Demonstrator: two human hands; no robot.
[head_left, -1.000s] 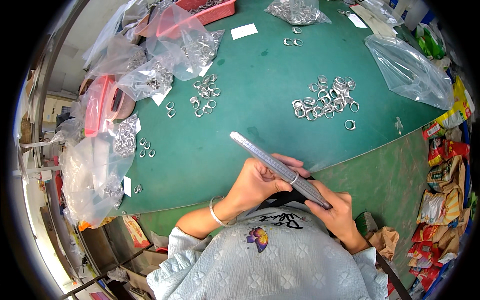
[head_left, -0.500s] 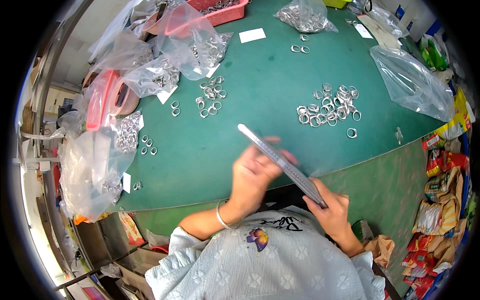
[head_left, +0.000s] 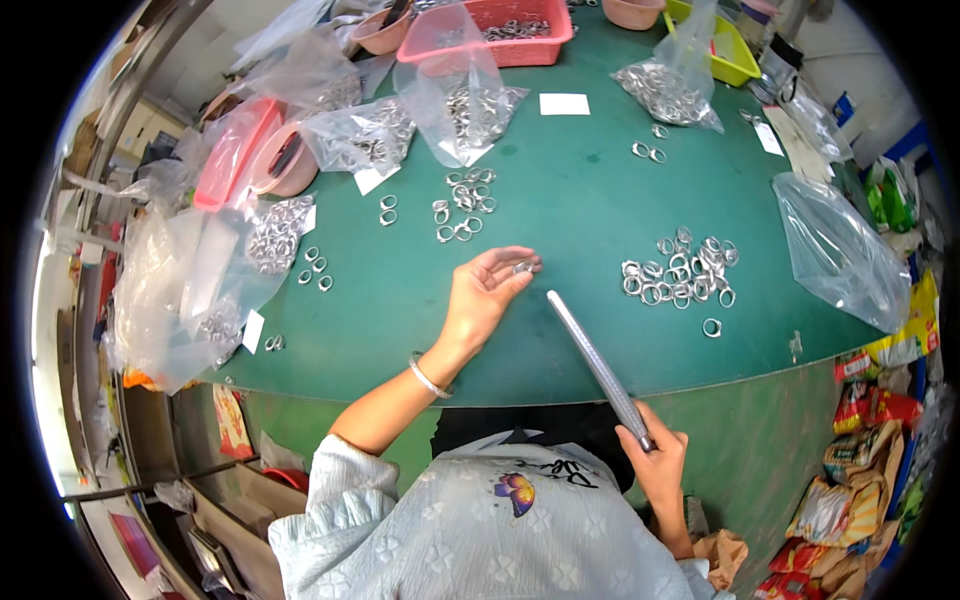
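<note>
My left hand [head_left: 486, 298] pinches a silver ring [head_left: 523, 267] between thumb and fingertips, above the middle of the green table. In my right hand [head_left: 655, 450], the thick end of a tapered metal ring mandrel [head_left: 595, 365] is gripped. Its thin tip points up and left, just right of my left hand and apart from the ring. Right of the mandrel lies a loose pile of silver rings [head_left: 682, 270], with a single ring [head_left: 712, 328] in front of it. A smaller group of rings [head_left: 465, 205] lies beyond my left hand.
Clear plastic bags of rings [head_left: 275, 240] line the left side, near pink baskets [head_left: 238, 155]. Another bag [head_left: 668, 92] stands at the back by a yellow-green basket [head_left: 738, 62]. A white card [head_left: 564, 104] lies at the back, and a flat plastic bag [head_left: 838, 250] lies at right.
My left hand has come away from the mandrel and now holds a ring clear of it. The mandrel has shifted lower and steeper. The whole view has also shifted.
</note>
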